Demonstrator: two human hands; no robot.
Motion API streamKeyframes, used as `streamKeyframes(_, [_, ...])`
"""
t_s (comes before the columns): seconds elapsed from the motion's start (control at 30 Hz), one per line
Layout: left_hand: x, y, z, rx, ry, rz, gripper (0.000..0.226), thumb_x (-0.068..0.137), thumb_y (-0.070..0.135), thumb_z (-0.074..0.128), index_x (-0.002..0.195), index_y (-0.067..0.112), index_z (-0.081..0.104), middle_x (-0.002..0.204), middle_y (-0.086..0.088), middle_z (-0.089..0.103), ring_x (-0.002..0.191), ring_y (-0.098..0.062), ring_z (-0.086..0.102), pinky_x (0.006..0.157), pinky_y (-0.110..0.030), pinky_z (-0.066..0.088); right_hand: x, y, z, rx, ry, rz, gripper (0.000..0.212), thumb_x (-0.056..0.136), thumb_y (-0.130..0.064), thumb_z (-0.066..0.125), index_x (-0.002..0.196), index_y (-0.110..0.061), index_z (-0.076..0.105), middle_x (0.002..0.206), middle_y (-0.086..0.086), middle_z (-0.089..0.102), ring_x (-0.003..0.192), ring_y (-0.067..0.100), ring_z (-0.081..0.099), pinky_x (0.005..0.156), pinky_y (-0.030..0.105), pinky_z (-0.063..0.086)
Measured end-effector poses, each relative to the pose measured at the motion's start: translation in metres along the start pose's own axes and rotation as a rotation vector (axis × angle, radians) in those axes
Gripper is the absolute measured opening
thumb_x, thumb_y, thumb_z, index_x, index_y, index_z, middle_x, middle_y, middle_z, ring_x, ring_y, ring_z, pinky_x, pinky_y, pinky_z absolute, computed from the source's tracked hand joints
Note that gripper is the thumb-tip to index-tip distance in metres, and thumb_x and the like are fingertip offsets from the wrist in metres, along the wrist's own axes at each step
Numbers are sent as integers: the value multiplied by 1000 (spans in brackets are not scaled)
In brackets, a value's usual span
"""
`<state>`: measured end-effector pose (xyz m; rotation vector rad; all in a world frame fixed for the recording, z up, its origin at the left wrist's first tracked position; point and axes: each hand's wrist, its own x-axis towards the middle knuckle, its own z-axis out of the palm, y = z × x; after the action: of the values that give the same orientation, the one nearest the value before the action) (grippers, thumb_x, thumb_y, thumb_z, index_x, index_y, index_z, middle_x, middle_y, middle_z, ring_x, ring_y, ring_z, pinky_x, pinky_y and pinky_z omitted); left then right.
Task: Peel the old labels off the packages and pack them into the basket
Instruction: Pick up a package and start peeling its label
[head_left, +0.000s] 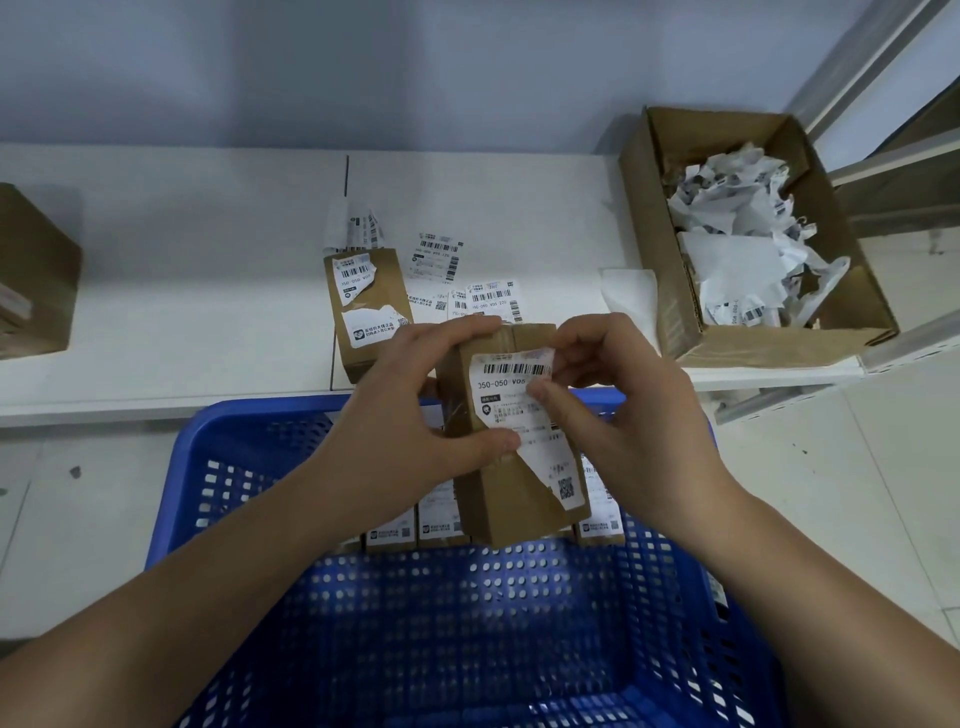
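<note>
The left hand (415, 410) is gripping a brown package (511, 457) over the blue basket (234, 467) — long axis running away from the person. The right hand (618, 405) is pinching its white label (514, 384) — lower corner torn.

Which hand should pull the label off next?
Right. The right hand already pinches the label at its upper right edge, while the left hand grips the package steady.

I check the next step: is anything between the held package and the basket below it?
Nothing visible. Both hands, left hand and right hand, hold the package above the basket; packages stand there in a row, with bare floor nearer.
</note>
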<state>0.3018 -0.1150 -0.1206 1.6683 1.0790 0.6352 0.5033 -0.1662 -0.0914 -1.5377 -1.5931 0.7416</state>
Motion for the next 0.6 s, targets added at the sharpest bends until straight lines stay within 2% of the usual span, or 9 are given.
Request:
streamKeyframes(0.1, [0,-1,0,18,-31,10,80,70,37,90,136,55,48,135,23,45,124,-8,55,86,-35,62,0,2,2,6,6,-7,40,92,-15,72,116,-40,52,90,-14,66,92,6,64,74,12,49])
streamKeyframes(0.17, [-1,-1,0,25,-63,18,79,72,36,89,136,56,47,136,22,43,125,-9,54,87,-36,62,1,4,2,-4,15,-24,32,95,-20,69,120,-36,57,88,-15,66,91,7,65,76,11,48])
streamKeyframes(0.27, [-2,0,1,16,-80,14,82,68,44,89,135,60,45,134,23,42,125,-6,53,89,-35,61,5,6,0,-72,-6,-72,19,94,-27,62,109,-38,68,94,-23,67,95,7,63,80,11,44])
streamKeyframes(0.37, [-2,2,0,14,-98,6,89,57,54,86,135,62,44,135,25,40,126,-5,51,91,-37,60,6,7,-1,-66,-9,-61,16,93,-27,62,101,-39,69,92,-26,66,94,5,62,80,8,41])
streamKeyframes(0.43, [-1,3,0,54,-103,18,89,58,49,90,133,63,43,136,25,39,126,-5,51,90,-37,60,5,7,-1,-66,-9,-55,16,93,-24,63,96,-39,68,88,-29,64,92,2,61,78,7,40])
streamKeyframes(0.53, [2,3,-3,101,-55,-8,89,62,37,94,131,62,43,136,24,40,124,-6,51,89,-33,60,5,5,-6,-50,-1,2,26,97,-18,66,87,-43,63,87,-22,67,88,0,61,72,8,41])
streamKeyframes(0.6, [5,4,-11,82,6,-51,89,61,37,94,129,62,43,136,23,44,118,-7,55,90,-29,57,7,3,-14,7,20,58,27,97,-18,65,86,-43,64,85,-18,71,86,-1,64,70,11,45])
